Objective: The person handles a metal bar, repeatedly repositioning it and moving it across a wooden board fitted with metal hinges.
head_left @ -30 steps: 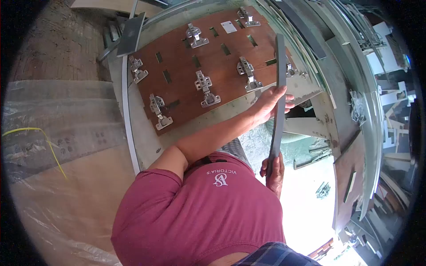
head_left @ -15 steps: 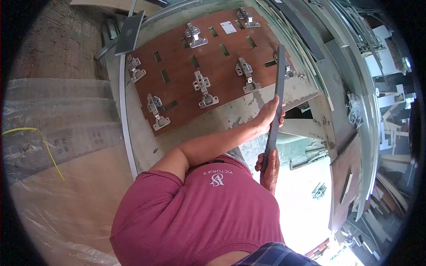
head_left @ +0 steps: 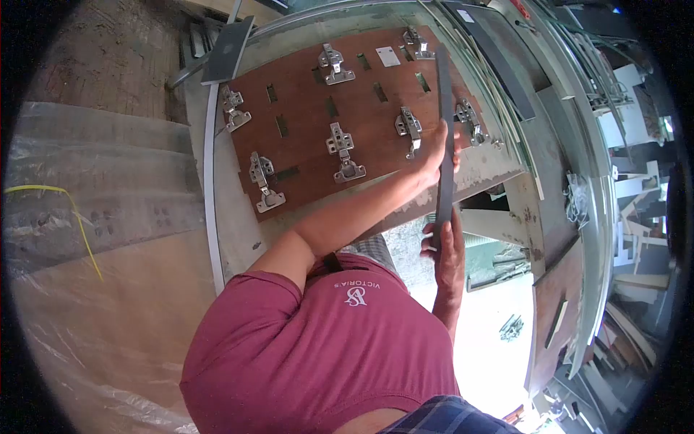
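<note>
A long dark grey strip (head_left: pixel 444 189) runs nearly upright in the view, crossing the right part of a reddish-brown board (head_left: pixel 303 145). Partway down it, my left hand (head_left: pixel 434 153) is closed around the strip. My right hand (head_left: pixel 449 253) grips its lower end, thumb and fingers on either side. Several metal hinges (head_left: pixel 344 153) lie spread over the board, among dark rectangular cutouts. One hinge (head_left: pixel 408 130) is just left of my left hand, and another (head_left: pixel 471 121) is right of the strip. A white label (head_left: pixel 388 56) sits near the board's far edge.
The board rests on a worn worktable (head_left: pixel 242 242). A dark panel (head_left: pixel 228 50) stands at its far left corner. Plastic sheeting (head_left: pixel 108 159) covers the left side. Thin strips (head_left: pixel 499 94) and a long dark panel (head_left: pixel 495 61) lie along the right. A coiled bundle (head_left: pixel 577 199) is farther right.
The strip has shifted left relative to the board and now leans slightly the other way. Both hands moved with it, still gripping, and the view has shifted slightly.
</note>
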Available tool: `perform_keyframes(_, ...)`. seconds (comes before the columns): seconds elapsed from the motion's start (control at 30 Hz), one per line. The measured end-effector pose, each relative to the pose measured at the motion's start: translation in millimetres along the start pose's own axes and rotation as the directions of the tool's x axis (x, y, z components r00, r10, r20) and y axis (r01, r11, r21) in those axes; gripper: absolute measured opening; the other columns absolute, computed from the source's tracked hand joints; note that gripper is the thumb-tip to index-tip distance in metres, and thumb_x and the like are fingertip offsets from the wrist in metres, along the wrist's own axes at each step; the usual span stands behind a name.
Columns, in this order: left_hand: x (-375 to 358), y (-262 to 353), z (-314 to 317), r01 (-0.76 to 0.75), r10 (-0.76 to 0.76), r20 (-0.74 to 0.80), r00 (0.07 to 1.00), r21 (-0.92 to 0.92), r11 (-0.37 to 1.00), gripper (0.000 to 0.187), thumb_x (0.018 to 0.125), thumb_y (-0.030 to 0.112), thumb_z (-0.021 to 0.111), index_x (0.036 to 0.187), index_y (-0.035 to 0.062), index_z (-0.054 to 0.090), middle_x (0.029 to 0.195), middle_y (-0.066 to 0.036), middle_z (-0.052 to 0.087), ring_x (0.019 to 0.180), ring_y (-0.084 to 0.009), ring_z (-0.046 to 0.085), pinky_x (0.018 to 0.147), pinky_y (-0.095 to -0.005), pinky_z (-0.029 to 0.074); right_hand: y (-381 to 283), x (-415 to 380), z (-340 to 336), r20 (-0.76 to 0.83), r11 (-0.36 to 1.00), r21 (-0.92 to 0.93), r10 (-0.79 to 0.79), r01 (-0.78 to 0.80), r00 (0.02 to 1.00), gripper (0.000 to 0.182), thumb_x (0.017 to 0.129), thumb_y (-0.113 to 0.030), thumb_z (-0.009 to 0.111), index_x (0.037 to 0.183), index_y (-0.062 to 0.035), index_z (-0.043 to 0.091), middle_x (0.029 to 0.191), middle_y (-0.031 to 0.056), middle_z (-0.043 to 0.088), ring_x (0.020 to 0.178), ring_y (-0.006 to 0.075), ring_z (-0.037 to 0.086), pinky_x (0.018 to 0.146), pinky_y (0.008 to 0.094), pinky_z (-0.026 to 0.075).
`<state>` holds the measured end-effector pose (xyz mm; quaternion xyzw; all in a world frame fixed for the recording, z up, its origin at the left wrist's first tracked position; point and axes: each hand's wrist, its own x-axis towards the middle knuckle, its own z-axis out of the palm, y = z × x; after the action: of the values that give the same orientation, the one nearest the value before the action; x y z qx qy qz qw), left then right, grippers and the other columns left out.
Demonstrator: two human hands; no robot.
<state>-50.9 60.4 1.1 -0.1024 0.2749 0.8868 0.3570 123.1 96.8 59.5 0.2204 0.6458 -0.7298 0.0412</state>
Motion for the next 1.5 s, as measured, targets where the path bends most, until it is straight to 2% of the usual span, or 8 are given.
perform_keyframes(0.27,65.1,79.0,4.7,-0.025,0.031,0.047,0.998,-0.14,0.99,0.05,0.09,0.05,0.033,0.094,0.0017,0.043,0.067,-0.006,0.045,0.052,-0.0162,0.042,0.047,-0.0319,0.039,-52.1,56.2,30.8,0.098,0.972,-0.08,-0.214,0.222,0.972,0.054,0.087,-0.044,0.046,0.124,-0.0043,0.04,0.075,0.0006,0.049,0.057,0.0051,0.047,0.047,0.0174,0.039)
perform_keyframes(0.43,87.0,91.9,-5.2,0.037,-0.035,0.013,0.999,-0.211,0.977,0.05,0.091,0.05,0.03,0.081,0.0033,0.044,0.065,-0.005,0.044,0.052,-0.0169,0.041,0.047,-0.0315,0.038,-58.3,73.9,34.7,0.131,0.978,-0.051,-0.194,0.202,0.972,0.049,0.088,-0.041,0.046,0.12,-0.0042,0.043,0.075,0.0003,0.048,0.057,0.0049,0.047,0.047,0.0173,0.039)
perform_keyframes(0.57,92.9,88.1,-16.8,0.043,-0.035,0.047,0.998,-0.199,0.979,0.055,0.089,0.054,0.028,0.09,0.0014,0.045,0.068,-0.005,0.044,0.057,-0.0144,0.042,0.052,-0.0302,0.039,-56.9,76.5,35.9,0.141,0.984,-0.039,-0.169,0.176,0.975,0.044,0.088,-0.04,0.046,0.115,-0.0043,0.045,0.075,0.0002,0.048,0.057,0.0047,0.047,0.047,0.0173,0.038)
perform_keyframes(0.63,87.3,89.4,-9.4,0.039,-0.048,-0.034,0.998,-0.217,0.975,0.052,0.09,0.051,0.028,0.077,0.0043,0.044,0.063,-0.004,0.041,0.052,-0.0152,0.041,0.045,-0.0293,0.037,-54.0,78.8,34.3,0.141,0.985,-0.034,-0.164,0.17,0.976,0.044,0.088,-0.04,0.046,0.114,-0.0044,0.046,0.075,0.0002,0.048,0.057,0.0047,0.046,0.047,0.0174,0.038)
perform_keyframes(0.87,93.9,85.7,-15.9,0.052,-0.053,-0.001,0.999,-0.197,0.979,0.054,0.088,0.055,0.028,0.089,0.004,0.045,0.068,-0.004,0.044,0.056,-0.0146,0.042,0.051,-0.0294,0.039,-48.9,81.4,34.8,0.11,0.986,-0.032,-0.158,0.162,0.981,0.048,0.089,-0.037,0.046,0.123,-0.0041,0.041,0.074,-0.0001,0.048,0.055,0.0045,0.045,0.046,0.0174,0.037)
perform_keyframes(0.97,76.3,87.8,-12.7,0.026,-0.033,-0.025,0.999,-0.242,0.97,0.053,0.088,0.055,0.03,0.091,0.0045,0.046,0.068,-0.004,0.044,0.056,-0.0141,0.041,0.051,-0.0283,0.039,-51.8,76.1,34.4,0.15,0.979,-0.081,-0.171,0.185,0.974,0.056,0.087,-0.043,0.046,0.125,-0.002,0.039,0.071,0.0003,0.047,0.057,0.0054,0.046,0.048,0.0179,0.036)
perform_keyframes(1.13,-0.6,88.7,-14.1,-0.267,0.264,-0.038,0.964,-0.182,0.947,0.044,0.089,0.051,0.033,0.095,0.0075,0.042,0.064,-0.003,0.042,0.051,-0.0141,0.041,0.046,-0.0306,0.037,-37.7,55.6,33.6,0.238,0.98,-0.082,-0.16,0.184,0.958,0.057,0.088,-0.04,0.047,0.126,0.0016,0.036,0.068,0.0019,0.047,0.052,0.0061,0.044,0.045,0.0187,0.035)
perform_keyframes(1.5,-55.1,78.4,-64.9,-0.329,0.279,-0.257,0.925,-0.177,0.928,0.047,0.088,0.051,0.037,0.099,0.0067,0.048,0.068,-0.003,0.045,0.055,-0.0135,0.041,0.05,-0.0289,0.036,-4.2,33.0,54.0,0.336,0.999,-0.031,-0.012,0.024,0.942,0.053,0.089,-0.032,0.046,0.129,0.001,0.033,0.067,0.002,0.048,0.048,0.0058,0.042,0.041,0.018,0.034)
